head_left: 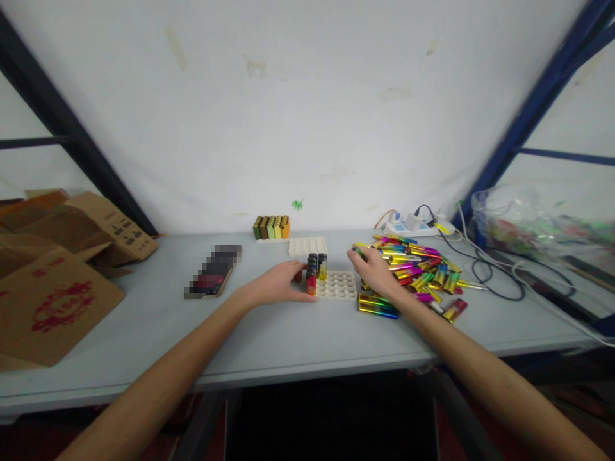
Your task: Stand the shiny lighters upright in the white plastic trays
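A white tray (342, 285) with rows of round holes lies in front of me. Several lighters with black tops, red (311, 285) and yellow (322, 274), stand upright at its left end. My left hand (281, 282) spans that end, thumb along the front and fingers behind, closed around the tray's side. My right hand (372, 269) is right of the tray, just above the tabletop, pinching a small green lighter (358, 252) mostly hidden by the fingers. Beside and beneath that wrist lies a heap of shiny multicoloured lighters (423, 269).
Behind stands a second white holed tray (307, 246), beside a block of upright green-to-orange lighters (271, 228). A phone (216, 272) and cardboard boxes (72, 301) are on the left. A power strip (418, 225), cables (485, 272) and plastic bags (519, 218) occupy the right.
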`<control>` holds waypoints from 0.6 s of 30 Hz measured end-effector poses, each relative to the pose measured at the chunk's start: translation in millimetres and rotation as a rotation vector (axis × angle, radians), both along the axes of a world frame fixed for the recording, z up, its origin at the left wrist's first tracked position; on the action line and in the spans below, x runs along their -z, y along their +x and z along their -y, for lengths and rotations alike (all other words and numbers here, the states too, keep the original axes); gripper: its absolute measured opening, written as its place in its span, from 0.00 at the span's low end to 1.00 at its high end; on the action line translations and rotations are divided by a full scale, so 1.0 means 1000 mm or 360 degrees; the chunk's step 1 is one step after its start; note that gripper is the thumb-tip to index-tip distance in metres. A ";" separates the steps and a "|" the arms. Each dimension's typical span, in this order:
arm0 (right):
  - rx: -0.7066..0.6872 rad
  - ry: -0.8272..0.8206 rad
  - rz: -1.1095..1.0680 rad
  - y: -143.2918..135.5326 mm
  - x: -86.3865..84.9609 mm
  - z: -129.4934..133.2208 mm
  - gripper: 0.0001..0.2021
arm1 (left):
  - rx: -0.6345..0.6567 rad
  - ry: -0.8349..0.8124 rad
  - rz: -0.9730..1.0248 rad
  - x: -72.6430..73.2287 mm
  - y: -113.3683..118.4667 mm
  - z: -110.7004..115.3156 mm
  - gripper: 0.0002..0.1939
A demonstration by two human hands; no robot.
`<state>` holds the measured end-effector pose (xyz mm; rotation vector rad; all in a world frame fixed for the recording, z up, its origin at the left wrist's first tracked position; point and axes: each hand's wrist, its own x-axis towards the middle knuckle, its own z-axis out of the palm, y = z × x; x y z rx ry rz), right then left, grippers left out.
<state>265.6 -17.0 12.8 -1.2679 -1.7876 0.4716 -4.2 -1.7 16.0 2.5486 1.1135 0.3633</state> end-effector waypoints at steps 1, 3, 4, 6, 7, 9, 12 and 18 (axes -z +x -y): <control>-0.0019 -0.0003 0.0012 -0.001 0.000 0.001 0.21 | 0.0001 0.0003 0.0000 0.000 0.000 0.000 0.35; -0.0072 -0.0012 0.0007 -0.002 -0.001 0.002 0.20 | -0.0003 0.0006 0.0009 0.000 0.000 0.000 0.35; -0.0105 -0.0020 -0.0007 -0.003 -0.001 0.003 0.19 | -0.0005 0.0003 0.0013 0.000 0.000 0.000 0.35; -0.0188 -0.0035 -0.0018 -0.003 -0.001 0.004 0.17 | -0.0004 -0.0011 0.0018 0.000 0.000 0.000 0.35; -0.0230 -0.0026 -0.0001 -0.003 -0.001 0.005 0.17 | -0.0001 -0.0021 0.0023 0.000 0.001 0.000 0.35; -0.0285 0.0061 0.0082 -0.003 -0.002 0.005 0.17 | 0.0003 -0.0035 0.0027 -0.001 0.001 0.001 0.35; -0.0236 0.0276 0.0271 -0.003 -0.004 0.007 0.19 | 0.0003 -0.0012 0.0021 -0.001 0.001 0.001 0.35; -0.0234 0.0229 0.0410 -0.009 -0.006 0.013 0.19 | 0.0013 0.0010 -0.0004 -0.001 0.001 0.001 0.36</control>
